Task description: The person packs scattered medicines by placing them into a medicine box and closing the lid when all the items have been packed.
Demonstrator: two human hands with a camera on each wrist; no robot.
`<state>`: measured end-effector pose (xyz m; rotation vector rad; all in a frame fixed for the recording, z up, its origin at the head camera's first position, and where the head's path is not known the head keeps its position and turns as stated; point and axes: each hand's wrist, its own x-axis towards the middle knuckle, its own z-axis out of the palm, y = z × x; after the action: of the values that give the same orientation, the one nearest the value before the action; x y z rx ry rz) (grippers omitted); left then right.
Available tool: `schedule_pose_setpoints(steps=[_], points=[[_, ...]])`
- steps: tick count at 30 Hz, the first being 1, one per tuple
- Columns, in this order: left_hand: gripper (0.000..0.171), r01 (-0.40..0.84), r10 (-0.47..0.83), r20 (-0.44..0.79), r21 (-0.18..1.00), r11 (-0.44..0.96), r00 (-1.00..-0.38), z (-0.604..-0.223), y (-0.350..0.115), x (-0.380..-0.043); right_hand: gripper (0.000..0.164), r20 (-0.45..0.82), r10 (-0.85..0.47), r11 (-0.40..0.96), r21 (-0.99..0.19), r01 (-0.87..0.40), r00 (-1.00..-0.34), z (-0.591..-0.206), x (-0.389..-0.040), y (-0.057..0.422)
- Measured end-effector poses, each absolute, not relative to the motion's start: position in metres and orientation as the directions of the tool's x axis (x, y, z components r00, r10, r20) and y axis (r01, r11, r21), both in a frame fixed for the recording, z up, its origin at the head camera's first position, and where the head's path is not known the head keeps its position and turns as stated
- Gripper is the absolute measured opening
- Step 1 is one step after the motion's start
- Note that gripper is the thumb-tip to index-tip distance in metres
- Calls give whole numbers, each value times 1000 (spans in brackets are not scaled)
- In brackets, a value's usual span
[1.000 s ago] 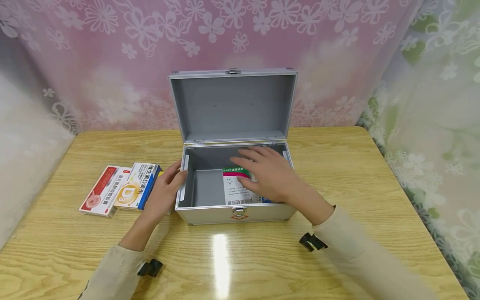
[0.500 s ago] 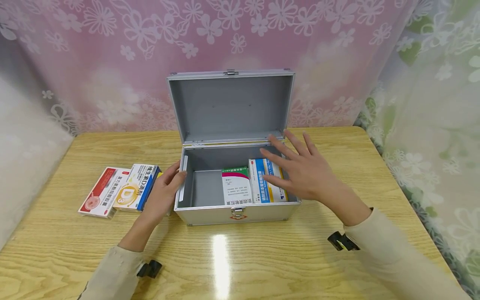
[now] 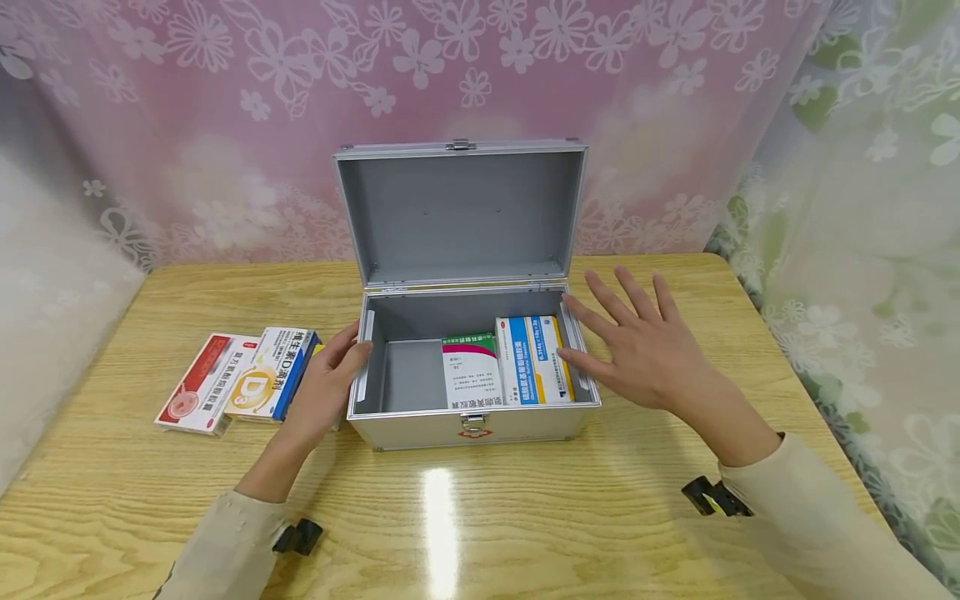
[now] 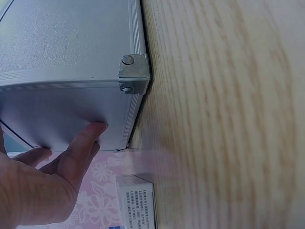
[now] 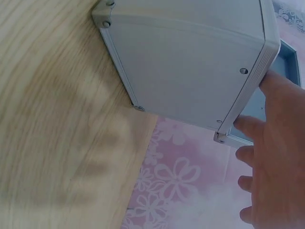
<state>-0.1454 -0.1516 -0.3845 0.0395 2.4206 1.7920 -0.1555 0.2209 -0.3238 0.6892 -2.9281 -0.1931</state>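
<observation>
A silver aluminium first-aid case [image 3: 420, 432] stands with its lid raised. My left hand [image 3: 330, 375] holds its left wall, thumb over the rim; in the left wrist view, the fingers [image 4: 83, 143] press on the outer side. My right hand [image 3: 648, 350] is spread at the case's right rim and holds nothing; in the right wrist view its fingertips [image 5: 248, 126] are right at that edge. Inside the case, on the right, lie a green-topped white medicine box [image 3: 472, 375] and a blue, white and yellow medicine box [image 3: 532, 358].
Left of the case on the wooden table [image 3: 525, 525] lie a red and white medicine box [image 3: 206, 383] and a vitamin D3 drops box [image 3: 270, 371]. A yellow edge of another box shows beside my left hand. A pink flowered curtain [image 3: 262, 167] hangs behind.
My right hand has lifted from over the medicine boxes inside the case and moved right to the rim, uncovering the blue, white and yellow box. My left hand has stayed at the left wall.
</observation>
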Motion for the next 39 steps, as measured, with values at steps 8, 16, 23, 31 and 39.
schedule_pose_setpoints(steps=[8,16,23,31,39], points=[[56,-57,109,-93,953,298,-990,-384,-152,-145,72,125,-423,906,52,-420,-898,-329,-150,221],[53,-50,120,-83,966,252,-989,-383,-152,-144,67,-21,-361,908,-234,-347,-932,-338,-146,220],[52,-53,124,-87,967,249,-989,-385,-153,-144,63,-68,-349,806,-530,-263,-935,-345,-145,218],[53,-65,107,-96,962,267,-990,-383,-151,-144,60,-147,-390,605,-785,-133,-909,-345,-148,217],[55,-63,101,-96,955,288,-990,-382,-151,-143,57,-233,-394,430,-902,45,-889,-338,-152,217]])
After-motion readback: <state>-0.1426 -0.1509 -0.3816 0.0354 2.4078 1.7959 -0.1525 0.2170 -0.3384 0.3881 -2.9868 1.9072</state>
